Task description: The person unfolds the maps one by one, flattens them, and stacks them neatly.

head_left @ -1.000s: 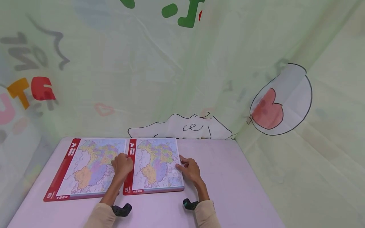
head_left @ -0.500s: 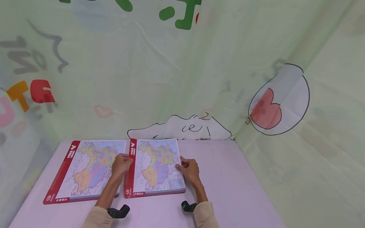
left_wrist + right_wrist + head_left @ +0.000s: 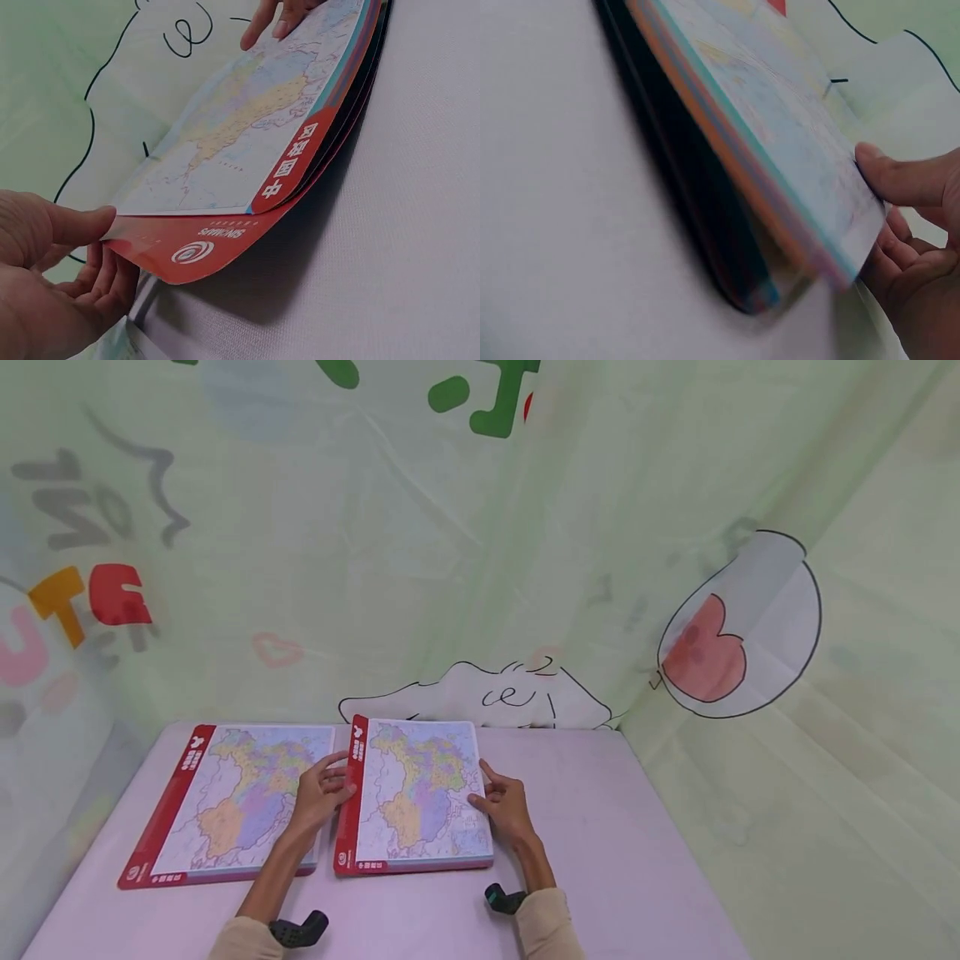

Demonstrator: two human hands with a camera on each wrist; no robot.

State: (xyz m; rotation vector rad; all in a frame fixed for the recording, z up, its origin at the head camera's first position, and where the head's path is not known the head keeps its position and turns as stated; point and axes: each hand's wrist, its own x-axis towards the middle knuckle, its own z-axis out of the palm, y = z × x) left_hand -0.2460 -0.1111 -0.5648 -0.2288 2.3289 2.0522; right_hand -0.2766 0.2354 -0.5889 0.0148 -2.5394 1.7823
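Both hands hold a stack of red-edged maps (image 3: 420, 793) at its left and right sides in the head view. My left hand (image 3: 317, 795) pinches the red left border between thumb and fingers; in the left wrist view that red strip (image 3: 180, 247) bends up off the table. With its thumb on top, my right hand (image 3: 506, 810) pinches the opposite edge. In the right wrist view, the layered coloured edges (image 3: 735, 165) are blurred and part from a dark bottom layer. A second, similar map (image 3: 225, 802) lies flat at the left, partly behind my left forearm.
The table (image 3: 592, 860) has a pale lilac cover. Hanging cloth (image 3: 420, 568) with printed drawings and letters closes off its back and sides. Each wrist wears a black camera, such as the left one (image 3: 300, 930).
The right-hand stack has risen slightly and shifted a little right, tilting up. My left hand has turned from a closed posture to fingers spread at its left edge; the other map stays put.
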